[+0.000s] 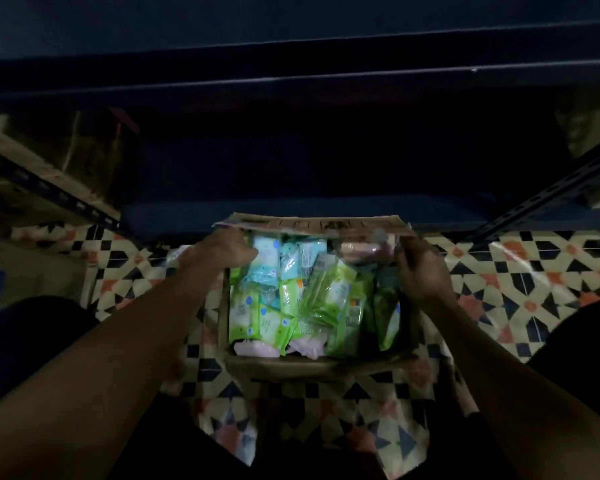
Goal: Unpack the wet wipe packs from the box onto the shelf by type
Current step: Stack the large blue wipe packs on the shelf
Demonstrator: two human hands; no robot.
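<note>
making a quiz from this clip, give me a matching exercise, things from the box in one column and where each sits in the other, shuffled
Things:
1. light blue packs
2. green packs
3. pale pink packs
4. left hand

Places:
a. near edge of the box, closest to the person
b. middle of the box
c. far left corner of the box, at the rim
d. far left part of the box, beside the left hand

Pairs: 1-d, 2-b, 3-a, 4-c

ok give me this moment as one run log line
stage: box open on floor, nothing unpacked | left hand: at far left rim by blue packs | right hand: grips right flap | green packs mid-box | shelf beyond, dark
</note>
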